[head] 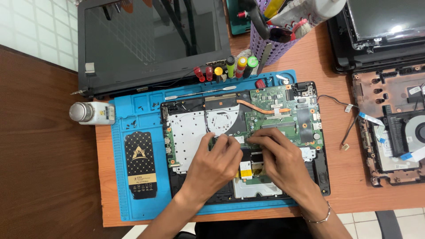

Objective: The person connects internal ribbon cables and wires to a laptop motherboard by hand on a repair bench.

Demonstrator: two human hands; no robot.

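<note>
Hands [212, 166] [283, 161] pinching together, fingertips closed on a small, thin, fragile connector at the middle of an opened laptop base [195, 132], lying centred on a blue mat [133, 194], needing light edge-only grip.

A dark laptop screen [150, 40] stands at the top left, unlit. Another dark screen [385, 20] lies at the top right. A black rectangular package [141, 164] with gold print rests on the blue mat. A white label [105, 113] wraps the small bottle left of the mat.
</note>
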